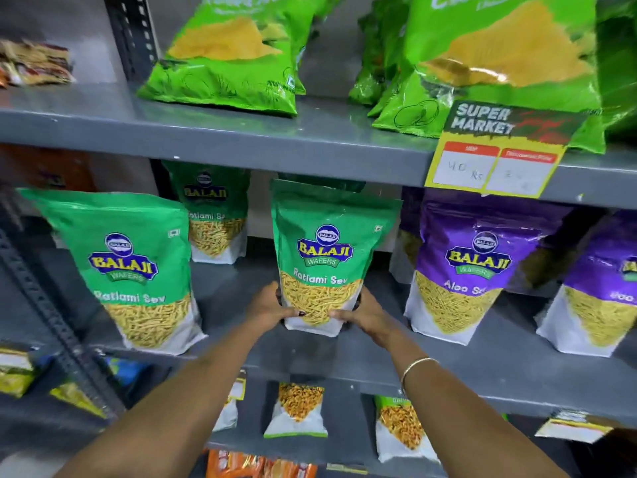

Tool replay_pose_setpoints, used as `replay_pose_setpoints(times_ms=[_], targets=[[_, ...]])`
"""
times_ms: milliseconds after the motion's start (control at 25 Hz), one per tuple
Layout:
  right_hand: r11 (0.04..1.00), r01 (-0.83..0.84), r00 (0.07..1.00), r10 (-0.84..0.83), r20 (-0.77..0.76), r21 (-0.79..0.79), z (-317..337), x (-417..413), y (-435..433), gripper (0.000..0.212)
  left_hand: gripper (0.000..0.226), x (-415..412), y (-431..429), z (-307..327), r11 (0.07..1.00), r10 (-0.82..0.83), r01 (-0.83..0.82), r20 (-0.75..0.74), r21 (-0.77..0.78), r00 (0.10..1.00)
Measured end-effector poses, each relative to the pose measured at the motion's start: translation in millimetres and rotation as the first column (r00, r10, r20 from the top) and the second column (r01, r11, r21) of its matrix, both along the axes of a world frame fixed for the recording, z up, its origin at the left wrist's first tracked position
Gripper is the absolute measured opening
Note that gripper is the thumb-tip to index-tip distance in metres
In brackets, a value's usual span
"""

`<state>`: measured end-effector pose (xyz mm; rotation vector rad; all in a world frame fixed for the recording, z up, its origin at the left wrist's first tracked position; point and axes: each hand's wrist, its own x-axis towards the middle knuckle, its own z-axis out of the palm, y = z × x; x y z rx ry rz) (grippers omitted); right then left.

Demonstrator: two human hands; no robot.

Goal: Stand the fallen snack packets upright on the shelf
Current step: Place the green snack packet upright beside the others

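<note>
A green Ratlami Sev packet [327, 250] stands upright in the middle of the grey middle shelf [234, 326]. My left hand [272, 307] grips its lower left corner and my right hand [362, 312] grips its lower right corner. Another green Ratlami Sev packet [127, 267] stands upright at the left, and a third [215, 215] stands further back. Two purple Aloo Sev packets [468, 270] [603, 291] stand upright at the right, with more purple packets partly hidden behind them.
Light green packets [234, 53] [499, 63] lean on the upper shelf, above a yellow price tag [496, 153]. Small packets [300, 408] stand on the lower shelf. A slotted metal upright [44, 305] runs down the left side.
</note>
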<state>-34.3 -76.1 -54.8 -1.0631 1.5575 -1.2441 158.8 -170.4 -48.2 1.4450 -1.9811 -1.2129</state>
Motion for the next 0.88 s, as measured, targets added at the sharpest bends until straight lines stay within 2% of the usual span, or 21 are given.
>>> replay_pose_setpoints(times_ms=[80,240,400,560,720,880], targets=[[1.0,0.022,0.999,-0.021,-0.039,0.017,2,7,13,0.077,0.06,7,18,4,0.999,0.008,-0.008,0.015,-0.037,1.0],[0.999,0.007,0.995,-0.003,-0.1,0.039,5,21,39,0.083,0.063,23,44,17,0.991,-0.058,0.073,0.129,-0.11,0.99],[0.998,0.005,0.987,0.004,-0.16,0.057,7,31,55,0.087,0.062,33,59,21,0.988,-0.085,0.104,0.164,-0.111,0.983],[0.998,0.011,0.984,0.001,-0.18,0.063,9,37,65,0.084,0.062,38,68,22,0.985,-0.092,0.119,0.202,-0.122,0.975],[0.997,-0.018,0.983,0.033,-0.183,0.08,11,39,66,0.091,0.064,41,72,20,0.985,-0.081,0.112,0.223,-0.132,0.971],[0.996,-0.034,0.986,0.048,-0.163,0.084,13,41,67,0.085,0.066,40,76,21,0.983,-0.062,0.097,0.217,-0.153,0.974]])
